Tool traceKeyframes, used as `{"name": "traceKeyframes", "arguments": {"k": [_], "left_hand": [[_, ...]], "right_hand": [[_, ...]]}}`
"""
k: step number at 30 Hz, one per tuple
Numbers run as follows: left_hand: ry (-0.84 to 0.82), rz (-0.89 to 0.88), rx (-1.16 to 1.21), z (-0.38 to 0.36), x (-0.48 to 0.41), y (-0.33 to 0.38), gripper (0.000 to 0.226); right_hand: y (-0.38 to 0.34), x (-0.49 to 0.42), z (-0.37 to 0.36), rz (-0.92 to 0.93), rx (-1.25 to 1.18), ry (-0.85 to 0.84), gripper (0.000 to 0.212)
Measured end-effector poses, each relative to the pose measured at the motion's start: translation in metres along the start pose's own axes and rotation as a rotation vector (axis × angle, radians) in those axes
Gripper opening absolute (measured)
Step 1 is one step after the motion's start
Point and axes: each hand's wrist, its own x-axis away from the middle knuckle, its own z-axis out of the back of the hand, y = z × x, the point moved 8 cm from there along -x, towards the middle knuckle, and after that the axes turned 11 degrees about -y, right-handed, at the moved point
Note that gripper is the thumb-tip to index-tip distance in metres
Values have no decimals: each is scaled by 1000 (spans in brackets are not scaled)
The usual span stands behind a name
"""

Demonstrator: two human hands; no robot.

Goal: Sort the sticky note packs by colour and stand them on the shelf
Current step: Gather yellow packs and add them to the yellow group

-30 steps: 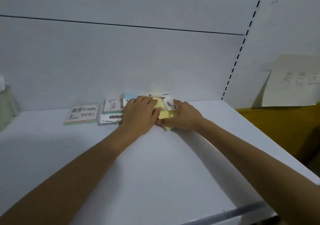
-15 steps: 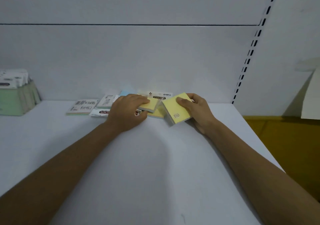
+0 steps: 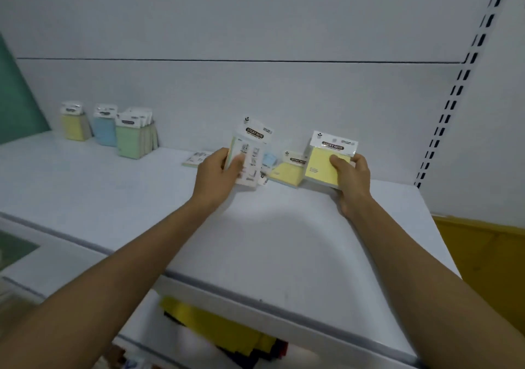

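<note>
While left hand, right hand grip packs, shelf holds others.

The white shelf is viewed closely from one head-worn camera, angled forward and down toward the back panel.

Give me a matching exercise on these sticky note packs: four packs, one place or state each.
1 right-hand pack
2 left-hand pack
3 green packs
4 loose yellow pack

a lies flat between left hand and right hand
b printed white side shown
c stand upright, far left
d held upright, yellow face shown

Pairs: 1-d, 2-b, 3-c, 4-a
</note>
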Motion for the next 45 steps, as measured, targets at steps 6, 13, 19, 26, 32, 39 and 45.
{"name": "traceKeyframes", "arguments": {"k": [6, 13, 19, 26, 32, 39, 45], "left_hand": [[100, 206, 415, 39, 50, -27, 18], [124, 183, 642, 91, 79, -18, 28], [174, 216, 781, 162, 120, -52, 33], [178, 283, 825, 254, 177, -107, 31], [394, 371, 745, 357, 231, -170, 28], [541, 414, 669, 452, 285, -229, 29], [606, 448, 641, 496, 316, -262, 27]], "right_hand": [[-6, 37, -98, -59, -4, -383, 10], [29, 107, -235, -179, -93, -719, 28], [64, 157, -323, -349, -301, -859, 16], [117, 223, -436, -474, -314, -1008, 31], [164, 249, -513, -496, -227, -949, 36], [215, 282, -585, -495, -121, -967, 11], [248, 310, -628, -476, -20, -1066, 19]]}}
